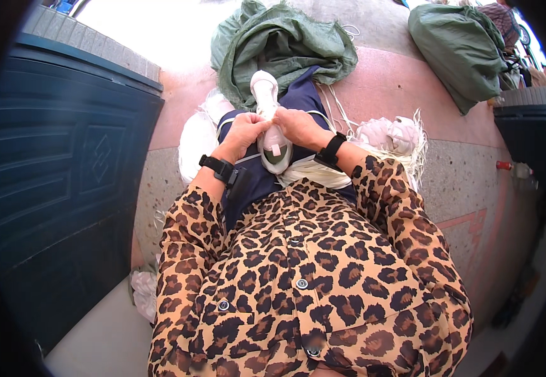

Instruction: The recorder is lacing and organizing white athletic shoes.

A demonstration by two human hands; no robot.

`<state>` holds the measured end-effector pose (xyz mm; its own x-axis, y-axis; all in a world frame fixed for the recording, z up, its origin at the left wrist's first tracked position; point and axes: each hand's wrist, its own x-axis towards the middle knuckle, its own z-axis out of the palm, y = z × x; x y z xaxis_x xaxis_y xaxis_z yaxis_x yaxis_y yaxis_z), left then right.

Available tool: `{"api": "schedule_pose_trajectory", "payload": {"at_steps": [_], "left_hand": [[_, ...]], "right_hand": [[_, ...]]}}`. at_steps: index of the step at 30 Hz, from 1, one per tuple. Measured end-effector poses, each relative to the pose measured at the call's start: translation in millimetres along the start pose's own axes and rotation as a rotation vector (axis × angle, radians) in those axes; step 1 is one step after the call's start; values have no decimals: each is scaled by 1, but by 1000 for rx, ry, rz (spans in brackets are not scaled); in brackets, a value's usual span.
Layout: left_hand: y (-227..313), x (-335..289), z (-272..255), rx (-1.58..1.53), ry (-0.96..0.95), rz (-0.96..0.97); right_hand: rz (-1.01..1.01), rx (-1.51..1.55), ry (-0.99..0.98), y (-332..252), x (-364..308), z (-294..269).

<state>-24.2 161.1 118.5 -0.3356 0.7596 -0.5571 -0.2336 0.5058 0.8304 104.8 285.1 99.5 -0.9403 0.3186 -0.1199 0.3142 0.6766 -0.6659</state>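
Pale shoe (275, 139) — long axis pointing forward, far end slightly left.

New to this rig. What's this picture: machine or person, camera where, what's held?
No machine: a person works bare-handed. The one picture comes from a fisheye camera worn on the head, looking down, so straight edges bend near the rim.

The left hand and right hand meet over the middle of a pale shoe on the lap, across dark blue trousers. What exactly the fingertips pinch is too small to tell.

Beyond the knees is a green sack; to the right lies a pale bundle with loose strands.
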Motion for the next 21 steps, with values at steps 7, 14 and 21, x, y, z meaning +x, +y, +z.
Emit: {"api": "schedule_pose_trajectory", "payload": {"at_steps": [7,14,21], "left_hand": [[15,-19,3,841,191,300],[16,-7,17,816,249,445],[-21,-53,12,853,403,436]], "right_hand": [[170,905,-278,-8,-26,-80],[-2,363,1,-27,-11,-67],[104,371,-74,14,-15,-37]]}}
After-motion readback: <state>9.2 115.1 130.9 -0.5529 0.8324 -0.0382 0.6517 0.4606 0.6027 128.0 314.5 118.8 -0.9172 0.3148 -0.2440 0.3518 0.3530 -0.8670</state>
